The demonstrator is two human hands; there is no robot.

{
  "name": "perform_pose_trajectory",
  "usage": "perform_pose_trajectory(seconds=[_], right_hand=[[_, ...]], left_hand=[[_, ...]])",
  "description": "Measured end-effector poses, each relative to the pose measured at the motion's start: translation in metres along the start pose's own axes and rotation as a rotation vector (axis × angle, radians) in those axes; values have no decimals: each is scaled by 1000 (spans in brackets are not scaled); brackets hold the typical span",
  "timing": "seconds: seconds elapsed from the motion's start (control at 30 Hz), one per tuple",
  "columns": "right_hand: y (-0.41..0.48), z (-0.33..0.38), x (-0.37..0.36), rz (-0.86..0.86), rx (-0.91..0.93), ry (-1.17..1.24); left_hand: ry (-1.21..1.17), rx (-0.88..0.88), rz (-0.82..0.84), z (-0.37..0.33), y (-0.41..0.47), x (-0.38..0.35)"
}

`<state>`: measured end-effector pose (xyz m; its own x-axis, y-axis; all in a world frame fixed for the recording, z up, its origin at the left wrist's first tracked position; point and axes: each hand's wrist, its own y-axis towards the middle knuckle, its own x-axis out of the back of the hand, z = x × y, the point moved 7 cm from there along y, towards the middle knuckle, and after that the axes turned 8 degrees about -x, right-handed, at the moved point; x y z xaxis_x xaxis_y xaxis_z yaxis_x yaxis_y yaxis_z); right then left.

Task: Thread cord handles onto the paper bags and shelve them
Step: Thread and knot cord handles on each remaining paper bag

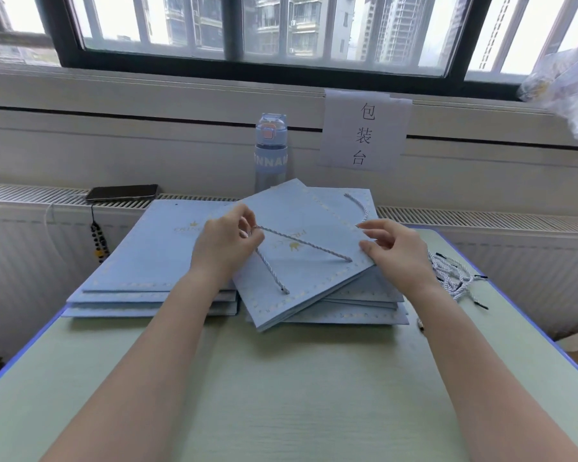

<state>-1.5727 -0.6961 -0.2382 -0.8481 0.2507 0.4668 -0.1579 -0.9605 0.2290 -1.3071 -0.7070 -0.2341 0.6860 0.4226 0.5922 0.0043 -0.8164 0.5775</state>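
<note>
The left hand (227, 243) pinches the cord (304, 244) over the top paper bag (314, 278); the right hand (394, 250) pinches this bag's right edge above the counter (281, 378).

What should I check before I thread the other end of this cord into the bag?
1. Left hand pinches cord: ok.
2. Right hand holds bag at its edge: ok.
3. One cord end in a hole by the right hand: ok.
4. Other cord end threaded: not ok, it lies loose on the bag.
5. Knot inside the bag: cannot tell.
6. Spare cords on the table: ok.
</note>
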Motion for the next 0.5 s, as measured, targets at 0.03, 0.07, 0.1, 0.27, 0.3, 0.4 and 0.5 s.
perform_pose_trajectory(seconds=[0.03,0.07,0.1,0.27,0.3,0.4,0.5], right_hand=[[1,-1,2,-2,-7,20],[1,-1,4,-10,-13,37],[2,-1,6,-22,-17,50],[6,-8,16,-50,-71,6],[7,-12,18,-46,-97,-9],[7,-20,22,-29,-178,-24],[8,-19,23,-16,-189,59]], left_hand=[[-14,34,-81,3,1,8],[-41,69,-133,5,2,14],[-78,114,-155,8,3,16],[-393,206,185,14,0,-12],[-385,166,267,11,-1,-16],[-348,14,320,-7,-4,-16],[-350,-129,226,-35,-4,-14]])
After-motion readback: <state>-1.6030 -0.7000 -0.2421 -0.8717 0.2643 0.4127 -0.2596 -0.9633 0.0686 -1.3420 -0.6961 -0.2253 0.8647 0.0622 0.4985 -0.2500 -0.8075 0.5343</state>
